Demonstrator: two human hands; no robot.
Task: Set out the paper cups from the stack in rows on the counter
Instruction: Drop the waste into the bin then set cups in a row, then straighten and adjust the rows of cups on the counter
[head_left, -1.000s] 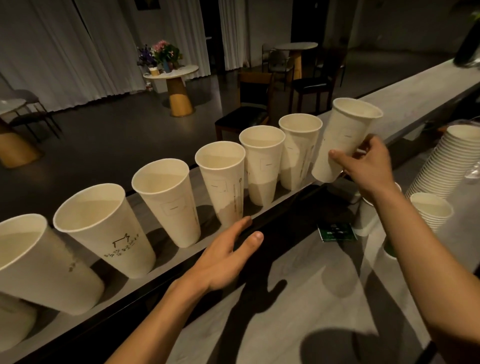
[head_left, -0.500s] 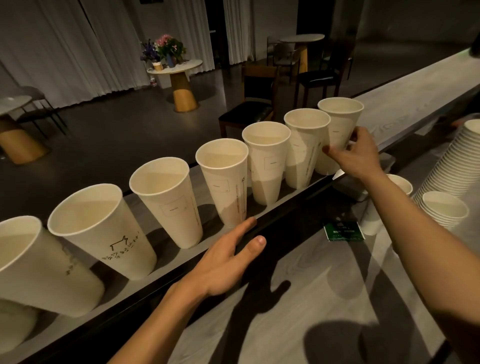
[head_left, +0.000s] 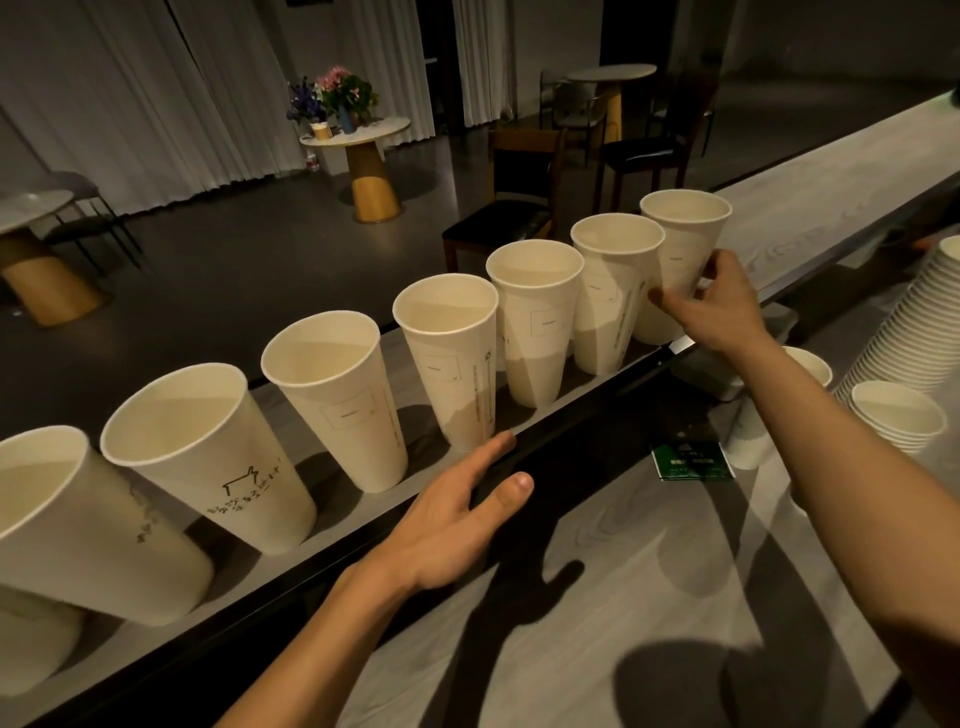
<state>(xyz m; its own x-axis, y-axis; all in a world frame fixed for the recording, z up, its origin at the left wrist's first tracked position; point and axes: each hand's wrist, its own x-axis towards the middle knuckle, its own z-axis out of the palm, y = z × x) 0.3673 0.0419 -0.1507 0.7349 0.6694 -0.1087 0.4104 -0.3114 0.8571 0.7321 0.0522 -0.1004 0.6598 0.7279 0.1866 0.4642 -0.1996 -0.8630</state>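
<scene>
Several tall white paper cups stand in one row along the raised counter ledge (head_left: 810, 192). The far-right cup (head_left: 680, 244) stands upright at the end of the row, and my right hand (head_left: 719, 306) grips its lower wall between thumb and fingers. My left hand (head_left: 452, 525) lies flat with straight fingers on the dark front edge of the ledge, just below the fourth cup (head_left: 452, 358) and holding nothing. A leaning stack of nested cups (head_left: 930, 322) stands at the right edge, with a shorter stack (head_left: 896, 418) in front of it.
A single cup (head_left: 810, 364) stands partly hidden behind my right forearm on the lower grey worktop (head_left: 597, 623). A green card (head_left: 688, 460) lies on that worktop. Beyond the ledge are a dark floor, chairs, round tables and flowers.
My right hand carried the cup leftward and down from a tilted, lifted position and stood it upright at the row's right end. My left hand stayed in place.
</scene>
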